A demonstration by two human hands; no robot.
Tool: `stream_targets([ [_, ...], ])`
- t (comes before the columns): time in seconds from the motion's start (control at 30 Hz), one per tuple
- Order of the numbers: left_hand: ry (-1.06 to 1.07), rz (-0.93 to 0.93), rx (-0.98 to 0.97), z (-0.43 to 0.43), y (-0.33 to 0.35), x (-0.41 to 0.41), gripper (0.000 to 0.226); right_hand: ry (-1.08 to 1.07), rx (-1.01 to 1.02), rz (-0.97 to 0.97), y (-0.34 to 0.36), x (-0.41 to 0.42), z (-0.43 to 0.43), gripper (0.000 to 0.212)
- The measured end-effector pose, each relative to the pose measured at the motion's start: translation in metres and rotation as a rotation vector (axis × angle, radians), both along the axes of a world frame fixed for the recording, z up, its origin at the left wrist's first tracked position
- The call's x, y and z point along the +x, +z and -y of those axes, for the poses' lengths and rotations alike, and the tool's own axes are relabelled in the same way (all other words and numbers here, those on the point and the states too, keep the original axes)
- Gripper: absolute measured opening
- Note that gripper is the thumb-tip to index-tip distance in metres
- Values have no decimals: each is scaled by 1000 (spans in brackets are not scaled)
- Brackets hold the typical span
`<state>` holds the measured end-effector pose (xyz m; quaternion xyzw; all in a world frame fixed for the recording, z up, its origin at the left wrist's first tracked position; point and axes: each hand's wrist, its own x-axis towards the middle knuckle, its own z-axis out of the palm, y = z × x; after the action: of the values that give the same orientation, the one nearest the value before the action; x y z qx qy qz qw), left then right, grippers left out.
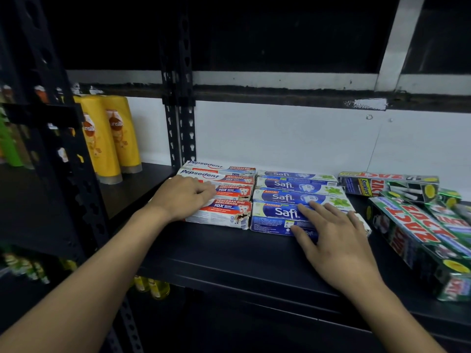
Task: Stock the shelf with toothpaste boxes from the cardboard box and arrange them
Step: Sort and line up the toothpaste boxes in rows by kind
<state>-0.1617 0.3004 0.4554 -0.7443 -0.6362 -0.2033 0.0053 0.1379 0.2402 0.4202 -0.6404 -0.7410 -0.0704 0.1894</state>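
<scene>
**Squaring up the toothpaste rows**

Mid-frame on the black shelf (pixel 229 253), the left hand (pixel 182 197) rests loosely curled on the red-and-white toothpaste boxes (pixel 221 189), apparently steadying them. The right hand (pixel 328 235) lies flat and open on the blue toothpaste boxes (pixel 293 197), gripping nothing, likely pushing them level. The green boxes (pixel 420 225) at right lie askew; the cardboard box is out of view.
</scene>
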Motion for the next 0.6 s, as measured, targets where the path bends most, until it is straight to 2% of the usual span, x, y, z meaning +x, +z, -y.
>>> stream_targets([
  [0.4,-13,-51,-34,-9,-3,-5,41,18,-2,5,1,-1,1,58],
  [0.5,-13,-22,16,-10,3,-2,33,18,-5,-5,0,-1,0,60],
  [0.6,2,-24,86,-18,13,7,36,15,-10,3,-2,0,-1,62],
])
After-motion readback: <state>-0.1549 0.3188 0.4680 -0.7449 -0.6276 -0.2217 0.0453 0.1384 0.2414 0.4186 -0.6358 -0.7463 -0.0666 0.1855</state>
